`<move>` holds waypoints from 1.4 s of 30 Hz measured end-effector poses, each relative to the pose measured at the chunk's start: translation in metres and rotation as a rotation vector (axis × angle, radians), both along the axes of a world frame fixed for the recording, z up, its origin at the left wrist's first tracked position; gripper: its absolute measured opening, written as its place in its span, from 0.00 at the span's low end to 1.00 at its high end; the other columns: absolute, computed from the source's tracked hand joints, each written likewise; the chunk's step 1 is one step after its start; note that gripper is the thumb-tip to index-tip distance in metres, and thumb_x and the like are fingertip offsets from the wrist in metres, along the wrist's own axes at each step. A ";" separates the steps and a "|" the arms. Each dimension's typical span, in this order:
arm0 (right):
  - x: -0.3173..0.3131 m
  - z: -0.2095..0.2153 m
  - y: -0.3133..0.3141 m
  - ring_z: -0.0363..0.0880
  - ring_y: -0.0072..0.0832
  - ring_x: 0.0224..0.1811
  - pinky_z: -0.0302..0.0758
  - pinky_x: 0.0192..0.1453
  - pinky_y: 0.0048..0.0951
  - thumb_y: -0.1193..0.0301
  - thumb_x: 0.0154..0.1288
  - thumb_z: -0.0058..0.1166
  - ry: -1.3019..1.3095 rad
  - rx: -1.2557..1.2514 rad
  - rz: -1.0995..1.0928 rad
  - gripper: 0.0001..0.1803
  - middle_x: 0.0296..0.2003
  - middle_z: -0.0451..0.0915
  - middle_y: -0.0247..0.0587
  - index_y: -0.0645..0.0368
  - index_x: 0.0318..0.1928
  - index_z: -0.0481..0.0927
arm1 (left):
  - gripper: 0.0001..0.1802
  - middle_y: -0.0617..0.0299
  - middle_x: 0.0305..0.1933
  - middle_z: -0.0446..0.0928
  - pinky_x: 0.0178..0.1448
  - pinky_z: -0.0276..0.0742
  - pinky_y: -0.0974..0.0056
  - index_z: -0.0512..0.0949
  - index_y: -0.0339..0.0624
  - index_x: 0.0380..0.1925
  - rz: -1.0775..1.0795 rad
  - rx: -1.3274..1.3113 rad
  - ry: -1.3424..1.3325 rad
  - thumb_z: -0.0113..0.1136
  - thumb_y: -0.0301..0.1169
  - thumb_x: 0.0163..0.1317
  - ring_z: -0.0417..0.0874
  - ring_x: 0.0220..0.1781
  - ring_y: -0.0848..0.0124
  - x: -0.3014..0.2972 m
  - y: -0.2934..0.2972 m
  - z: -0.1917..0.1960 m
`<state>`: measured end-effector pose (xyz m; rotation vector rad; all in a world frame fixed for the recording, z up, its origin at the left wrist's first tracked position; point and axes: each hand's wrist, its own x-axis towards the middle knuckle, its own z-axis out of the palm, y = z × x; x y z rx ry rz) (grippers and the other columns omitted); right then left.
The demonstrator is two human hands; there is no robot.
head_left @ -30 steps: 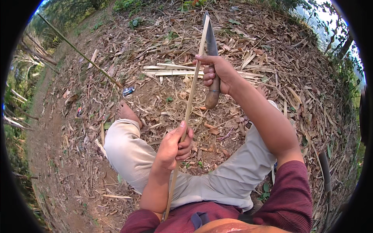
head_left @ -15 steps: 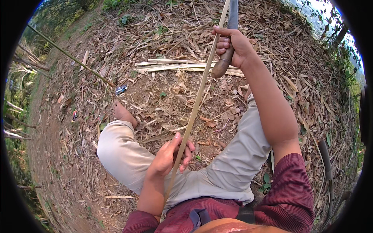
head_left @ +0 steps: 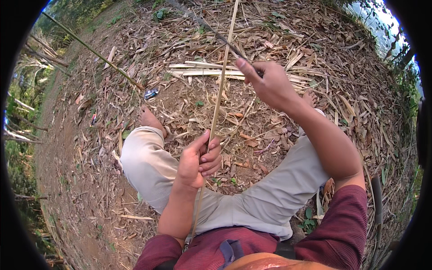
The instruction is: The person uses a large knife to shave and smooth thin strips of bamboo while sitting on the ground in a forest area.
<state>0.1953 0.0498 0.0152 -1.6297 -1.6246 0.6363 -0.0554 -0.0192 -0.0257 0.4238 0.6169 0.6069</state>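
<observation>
Between the person's spread knees, on ground littered with dry leaves, a long thin bamboo strip (head_left: 217, 105) runs up from the lap toward the top edge of the view. Their left hand (head_left: 198, 159) is clenched around the strip low down, fingers curled over it and thumb pressed along its side. Higher up, the right hand (head_left: 266, 83) is closed around the handle of a knife (head_left: 204, 27) — its dark narrow blade slants up and to the left, crossing the strip just beside the thumb, which stretches out to touch the strip. Both forearms come out of maroon sleeves (head_left: 335, 229), and the legs are in light beige trousers (head_left: 148, 164), with a bare foot (head_left: 148, 119) showing on the left. Beyond the right hand a bundle of pale split bamboo slats (head_left: 198, 70) lies flat on the ground. A long green bamboo pole (head_left: 92, 49) lies slantwise at upper left, and a small blue object (head_left: 150, 93) sits near its lower end — too small to tell what it is.
</observation>
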 end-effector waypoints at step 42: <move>0.011 -0.023 -0.026 0.77 0.38 0.17 0.72 0.21 0.41 0.29 0.60 0.47 -0.734 0.175 0.204 0.40 0.16 0.76 0.40 0.57 0.21 0.75 | 0.17 0.77 0.17 0.53 0.14 0.44 0.75 0.66 0.45 0.32 0.126 0.247 0.236 0.42 0.43 0.79 0.48 0.13 0.86 0.002 -0.021 -0.016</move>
